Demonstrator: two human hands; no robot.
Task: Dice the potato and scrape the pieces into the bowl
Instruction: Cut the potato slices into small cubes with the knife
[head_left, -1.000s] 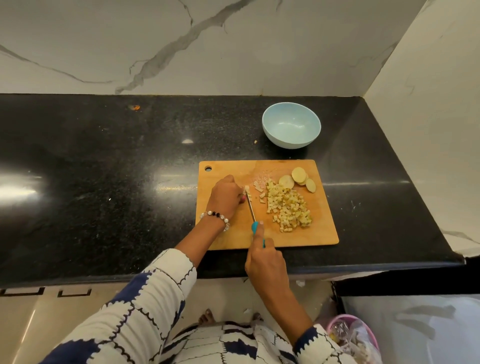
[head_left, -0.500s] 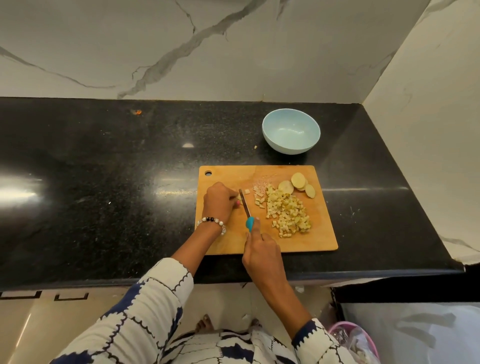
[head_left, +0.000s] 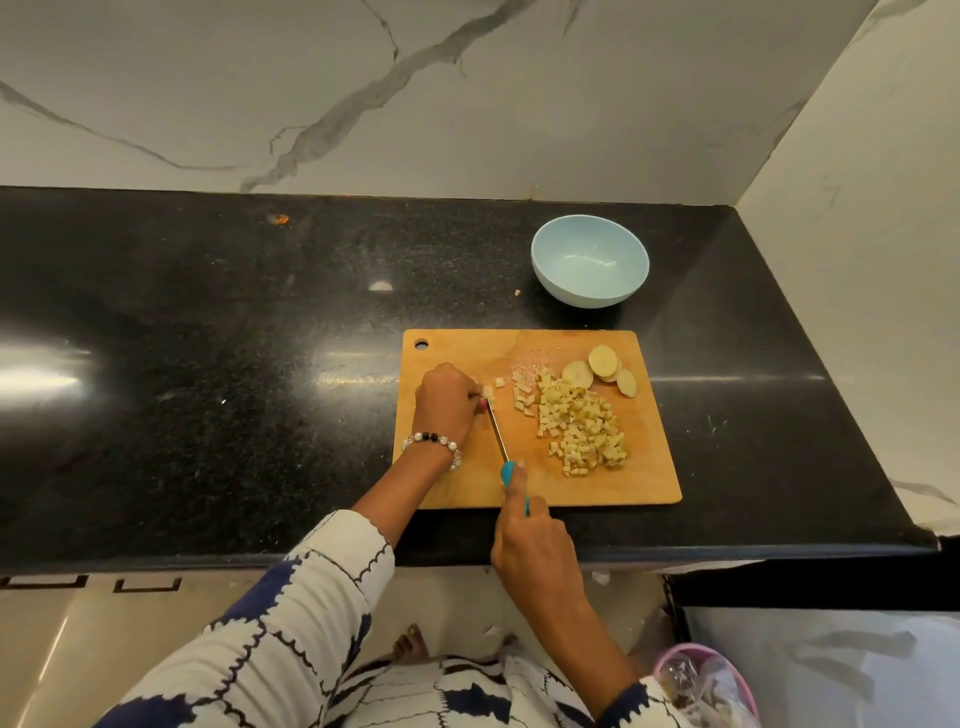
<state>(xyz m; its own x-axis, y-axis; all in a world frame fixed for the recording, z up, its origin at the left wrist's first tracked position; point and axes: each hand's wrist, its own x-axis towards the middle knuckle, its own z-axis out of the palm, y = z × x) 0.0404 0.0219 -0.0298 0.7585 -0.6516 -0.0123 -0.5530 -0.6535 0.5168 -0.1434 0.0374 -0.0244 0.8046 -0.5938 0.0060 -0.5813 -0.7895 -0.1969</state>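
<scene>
Single head-mounted wide-angle view, aimed forward and steeply down from above the near edge of the surface (head_left: 208, 415). Cutting board (head_left: 623, 483) sits centre frame, close; wall corner at 1 o'clock.

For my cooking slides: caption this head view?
Right hand slices potato with a knife, left hand steadying it; bowl waits.

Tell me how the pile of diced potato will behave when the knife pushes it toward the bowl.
The dice are small loose cubes, so they will likely scatter rather than slide as one. Cut faces look moist; some may stick to the board. The bowl sits off the board, so strays may land on the counter.
</scene>
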